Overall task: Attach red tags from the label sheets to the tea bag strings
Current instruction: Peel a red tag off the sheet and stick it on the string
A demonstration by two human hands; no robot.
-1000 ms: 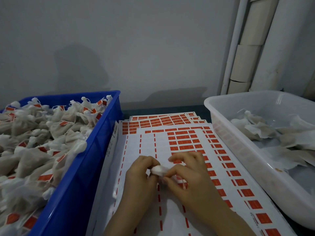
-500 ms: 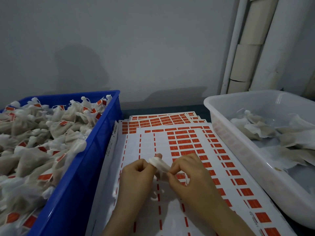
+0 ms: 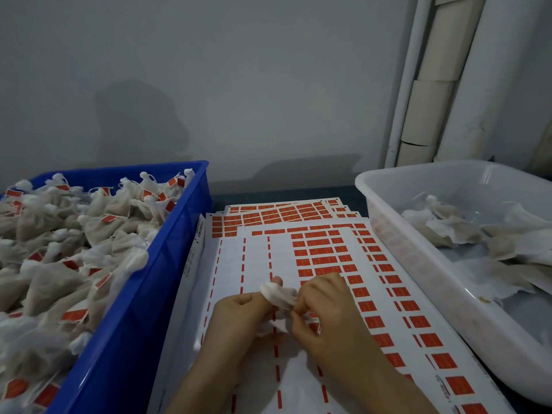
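A stack of label sheets (image 3: 257, 264) with rows of red tags (image 3: 321, 251) lies between two bins. Over the sheets, my left hand (image 3: 239, 318) and my right hand (image 3: 324, 312) meet around one small white tea bag (image 3: 279, 294). The left thumb pokes up behind the bag's bunched top, which the left fingers grip. My right fingers pinch the bag's near end, where its thin white string trails under the hand. Whether a tag is on that string is hidden.
A blue crate (image 3: 155, 282) on the left is heaped with tagged tea bags (image 3: 68, 243). A white plastic tub (image 3: 418, 264) on the right holds several untagged bags (image 3: 466, 231). A grey wall and white pipes (image 3: 430, 85) stand behind.
Both hands have drawn slightly nearer to me, and the tea bag has been turned and lifted between them, with the left thumb now showing above it.
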